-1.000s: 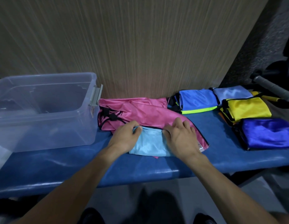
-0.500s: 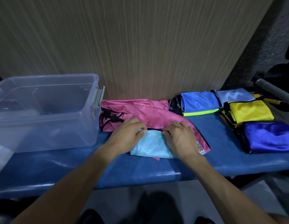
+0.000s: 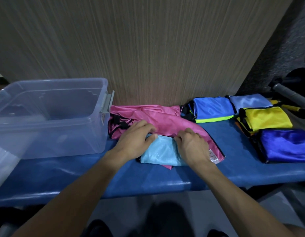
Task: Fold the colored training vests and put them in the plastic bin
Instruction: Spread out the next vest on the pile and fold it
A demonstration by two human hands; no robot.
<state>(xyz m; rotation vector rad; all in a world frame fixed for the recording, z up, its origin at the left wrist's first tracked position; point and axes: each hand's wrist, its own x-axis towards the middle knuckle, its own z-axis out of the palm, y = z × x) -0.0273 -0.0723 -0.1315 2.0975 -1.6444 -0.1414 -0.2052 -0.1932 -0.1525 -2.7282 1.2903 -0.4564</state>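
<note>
Pinching the far edge of the folded pale-blue mesh vest [image 3: 161, 151] with both hands: left hand [image 3: 134, 141] at its 10 o'clock corner, right hand [image 3: 192, 145] at 2 o'clock. Lying mid-bench on the padded blue vinyl bench [image 3: 148, 183], long axis left to right, atop slippery crumpled pink satin vest [image 3: 158, 120]. Clear plastic bin [image 3: 51, 117] at 9 o'clock, nearer the left hand. Probably lift-ready.

single head-worn wide-angle cam, looks forward and down from above the padded blue bench [image 3: 165, 182], facing the wood-grain wall panel [image 3: 148, 48]; close range, both forearms enter from bottom edge, frame edges bowed; no second view to overlap
</note>
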